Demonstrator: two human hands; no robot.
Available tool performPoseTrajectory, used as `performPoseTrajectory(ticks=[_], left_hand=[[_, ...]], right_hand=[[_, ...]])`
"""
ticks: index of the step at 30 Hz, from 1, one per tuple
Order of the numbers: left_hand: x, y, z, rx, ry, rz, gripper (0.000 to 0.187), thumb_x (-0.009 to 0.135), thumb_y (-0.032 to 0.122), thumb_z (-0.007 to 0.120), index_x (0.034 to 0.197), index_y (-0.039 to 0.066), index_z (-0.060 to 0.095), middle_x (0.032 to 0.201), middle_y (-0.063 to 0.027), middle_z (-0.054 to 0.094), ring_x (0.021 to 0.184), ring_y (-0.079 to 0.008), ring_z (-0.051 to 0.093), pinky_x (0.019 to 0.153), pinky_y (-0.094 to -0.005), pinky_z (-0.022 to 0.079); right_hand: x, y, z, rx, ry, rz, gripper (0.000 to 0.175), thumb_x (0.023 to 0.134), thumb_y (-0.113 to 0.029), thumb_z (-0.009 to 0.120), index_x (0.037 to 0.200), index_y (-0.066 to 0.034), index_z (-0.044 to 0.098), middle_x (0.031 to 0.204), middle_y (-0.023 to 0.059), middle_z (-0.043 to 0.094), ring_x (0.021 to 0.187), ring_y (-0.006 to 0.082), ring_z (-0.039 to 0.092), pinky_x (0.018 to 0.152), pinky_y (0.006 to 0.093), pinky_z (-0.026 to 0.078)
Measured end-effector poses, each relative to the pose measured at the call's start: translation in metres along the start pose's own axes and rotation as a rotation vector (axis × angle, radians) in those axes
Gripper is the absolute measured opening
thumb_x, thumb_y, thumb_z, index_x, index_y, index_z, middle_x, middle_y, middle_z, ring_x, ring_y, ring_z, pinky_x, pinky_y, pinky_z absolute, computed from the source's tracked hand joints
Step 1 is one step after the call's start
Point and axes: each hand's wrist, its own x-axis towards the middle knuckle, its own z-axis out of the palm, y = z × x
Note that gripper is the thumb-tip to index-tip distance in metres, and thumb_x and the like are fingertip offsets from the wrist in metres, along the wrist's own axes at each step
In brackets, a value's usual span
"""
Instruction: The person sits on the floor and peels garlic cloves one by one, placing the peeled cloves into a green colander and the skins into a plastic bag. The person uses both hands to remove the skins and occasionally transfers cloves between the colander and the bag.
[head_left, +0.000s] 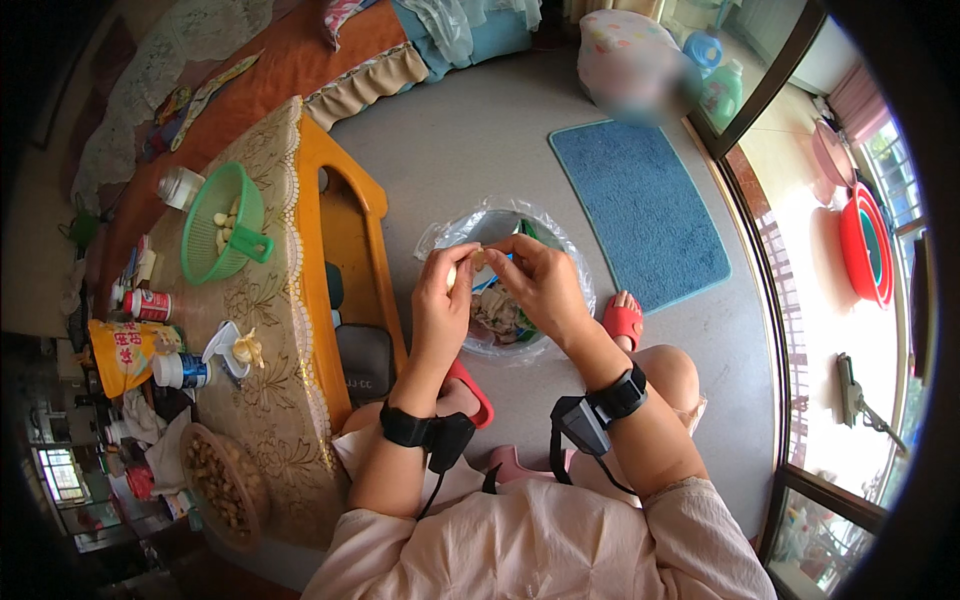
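Note:
Above a lined waste bin (581, 281), my left hand (441, 304) curls around a pale peeled garlic clove (451, 277). Its thumb and index fingertips meet those of my right hand (546, 289) at a small pale piece (478, 259), perhaps a clove or its skin; the fingers partly hide it. Below my hands, crumpled pale refuse (496, 311) lies inside the bin. To the left, a green plastic colander (202, 251) holds several peeled cloves (225, 225). Nearer me, a pinkish bowl (259, 487) is full of small brownish pieces that look like unpeeled cloves.
The table (262, 390) at left carries a glass jar (180, 187), a white bottle (180, 370), a red-labelled bottle (148, 304) and a yellow pouch (124, 356). A blue mat (645, 214) lies beyond the bin. A sliding door frame (776, 390) runs along the right.

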Motion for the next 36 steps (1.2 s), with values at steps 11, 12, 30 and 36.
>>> performPoseTrajectory(ticks=[11,12,30,36], left_hand=[[0.005,0.004,-0.001,0.184,0.024,0.293,0.022,0.089,-0.006,0.058,0.108,0.004,0.063,0.102,-0.0107,0.061,0.091,-0.0283,0.065,0.075,-0.0361,0.055],[0.005,0.005,-0.002,0.188,0.019,0.304,0.023,0.088,-0.007,0.058,0.108,0.004,0.063,0.102,-0.0106,0.061,0.091,-0.0282,0.066,0.075,-0.0362,0.055],[0.001,0.009,-0.003,-0.684,0.097,-0.362,0.021,0.101,0.018,0.053,0.113,0.003,0.06,0.098,-0.0053,0.066,0.06,-0.0026,0.045,0.051,-0.0182,0.037],[0.001,0.005,-0.01,-0.92,0.042,-0.493,0.021,0.099,0.02,0.057,0.113,0.005,0.06,0.107,-0.0077,0.067,0.063,-0.0029,0.047,0.054,-0.019,0.037]], right_hand=[[0.005,0.017,0.0,0.146,-0.084,0.098,0.02,0.086,-0.02,0.065,0.09,-0.0005,0.068,0.074,0.0138,0.068,0.065,0.0213,0.065,0.063,0.0322,0.05],[0.006,0.019,-0.001,0.156,-0.101,0.114,0.02,0.086,-0.019,0.065,0.089,0.0002,0.068,0.075,0.0137,0.068,0.066,0.0201,0.065,0.063,0.0321,0.05],[0.005,0.019,0.002,0.212,-0.028,0.187,0.015,0.089,-0.01,0.058,0.087,0.0051,0.058,0.079,0.0051,0.063,0.075,0.0084,0.057,0.064,0.0247,0.047],[0.001,0.015,0.003,-0.223,0.003,0.035,0.02,0.09,-0.02,0.061,0.087,-0.0004,0.062,0.066,0.0089,0.063,0.061,0.0182,0.062,0.058,0.0302,0.048]])
